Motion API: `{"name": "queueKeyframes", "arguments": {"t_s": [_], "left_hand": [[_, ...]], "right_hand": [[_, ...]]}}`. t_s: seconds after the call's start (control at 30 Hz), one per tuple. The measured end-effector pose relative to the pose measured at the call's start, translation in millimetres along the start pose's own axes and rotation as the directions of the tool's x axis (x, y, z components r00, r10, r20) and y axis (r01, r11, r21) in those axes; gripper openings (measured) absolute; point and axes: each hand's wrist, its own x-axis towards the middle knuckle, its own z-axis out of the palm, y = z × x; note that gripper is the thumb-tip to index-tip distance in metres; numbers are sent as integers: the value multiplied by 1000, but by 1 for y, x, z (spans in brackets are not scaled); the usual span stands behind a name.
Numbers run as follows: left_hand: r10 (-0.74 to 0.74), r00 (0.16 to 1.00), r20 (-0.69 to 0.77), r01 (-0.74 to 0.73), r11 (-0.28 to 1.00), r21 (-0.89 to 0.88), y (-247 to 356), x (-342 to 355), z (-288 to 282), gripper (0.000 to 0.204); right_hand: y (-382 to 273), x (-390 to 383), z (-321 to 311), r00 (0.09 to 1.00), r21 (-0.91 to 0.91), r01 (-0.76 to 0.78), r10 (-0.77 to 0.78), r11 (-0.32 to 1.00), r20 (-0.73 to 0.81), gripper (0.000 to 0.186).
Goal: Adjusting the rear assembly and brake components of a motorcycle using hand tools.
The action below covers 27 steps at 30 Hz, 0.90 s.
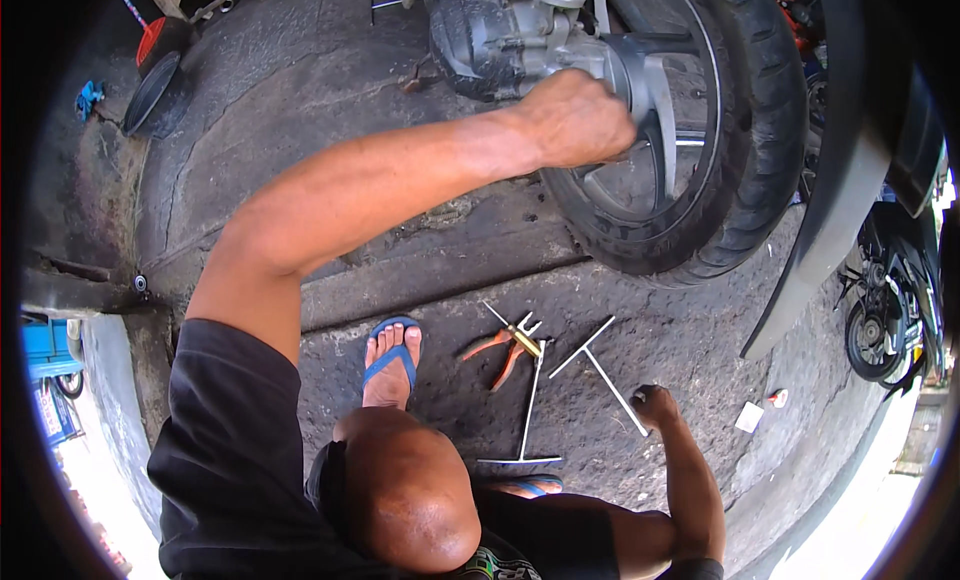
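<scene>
My left hand (580, 120) is closed in a fist at the hub of a motorcycle's rear wheel (690, 235), beside the grey engine casing (490, 45). Whatever it grips is hidden by the fingers. Low on the right, my right hand (656, 407) is held just above the ground with its fingers curled. It is close to the lower end of a T-handle wrench (605, 370), and I cannot make out anything in it. A second T-handle wrench (530, 410) lies to the left, touching or next to pliers with orange handles (510, 350).
A dark basin (155, 95) and a red plastic item (150, 42) stand far left, near a blue cloth (89, 100). A concrete ledge (440, 290) crosses the floor. Another motorcycle (880, 310) is parked right. A black curved fender (830, 180) hangs beside the tyre.
</scene>
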Motion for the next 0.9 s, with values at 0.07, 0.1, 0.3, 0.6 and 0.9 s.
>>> {"name": "queueKeyframes", "arguments": {"t_s": [0.07, 0.1, 0.3, 0.6, 0.9], "left_hand": [[229, 922, -312, -197, 972, 132, -15, -5, 4, 42], [254, 921, -295, -238, 967, 89, -20, -2, 3, 45], [268, 943, 199, -236, 957, -169, -32, 40, -38, 59], [265, 951, -161, -307, 874, -376, -56, 6, -4, 46], [296, 908, -295, -360, 913, -192, -42, 7, 15, 45]], "right_hand": [[-54, 8, -22, 989, 124, 150, -150, 981, -12, 26], [-76, 8, -27, 980, 124, 198, -199, 972, -11, 27], [-153, 14, -51, 889, 140, 457, -455, 878, -49, 24], [-175, 46, -61, 954, 104, 299, -300, 949, -5, 24], [-181, 74, -23, 974, 248, 187, -147, 951, -170, 20]]}}
